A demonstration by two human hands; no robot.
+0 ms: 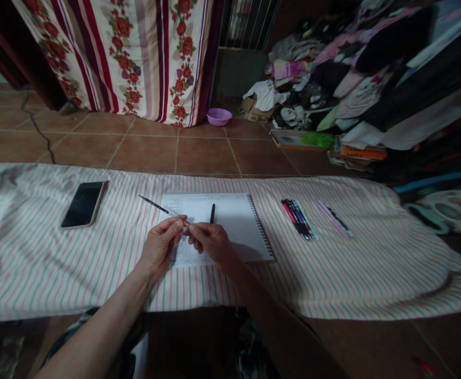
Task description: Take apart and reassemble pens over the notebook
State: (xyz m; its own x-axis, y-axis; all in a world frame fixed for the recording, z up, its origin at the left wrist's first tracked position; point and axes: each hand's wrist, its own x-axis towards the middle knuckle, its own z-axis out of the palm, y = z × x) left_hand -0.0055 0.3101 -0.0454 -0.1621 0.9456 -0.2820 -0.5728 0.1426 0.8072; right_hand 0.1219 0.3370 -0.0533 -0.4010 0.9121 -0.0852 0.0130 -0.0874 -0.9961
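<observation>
Okay, left hand (162, 239) pinching slim pen refill (155, 204), right hand (211, 239) clamped at its near end, refill slanting over left edge of spiral notebook (236, 216), black pen (213, 213) on page.

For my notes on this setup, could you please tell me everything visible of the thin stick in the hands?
The thin stick is straight, perhaps plastic: dark along its outer length, paler further in, with orange near its held end. It slants forward and leftward, its tip past the notebook in this view. The left hand pinches it; the right hand holds its near end, partly hidden.
</observation>
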